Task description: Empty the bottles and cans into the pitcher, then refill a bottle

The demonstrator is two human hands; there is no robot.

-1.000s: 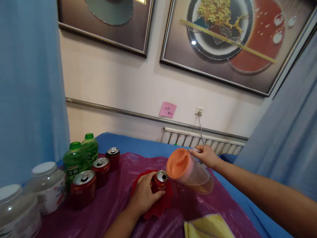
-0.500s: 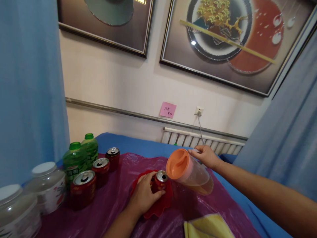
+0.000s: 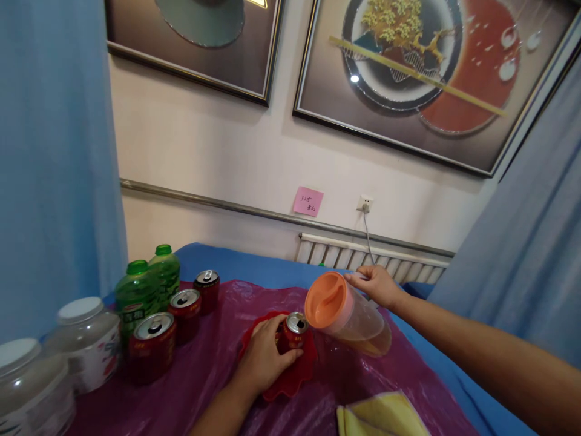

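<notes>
My left hand (image 3: 265,357) is wrapped around a red drink can (image 3: 296,334), whose opened top faces up. The can stands in a red scalloped dish (image 3: 288,387). By its handle, my right hand (image 3: 374,286) grips a clear plastic pitcher (image 3: 363,324) with an orange lid (image 3: 327,301). The pitcher is tilted to the left, its lid beside the can's rim, with yellowish liquid lying low in its body. Whether any liquid runs from the lid I cannot tell.
On the purple plastic sheet (image 3: 204,387), several red cans (image 3: 152,357), two green bottles (image 3: 136,297) and two white-lidded jars (image 3: 86,351) stand at the left. A folded yellow cloth (image 3: 384,415) lies at the front. A radiator (image 3: 336,251) lines the wall.
</notes>
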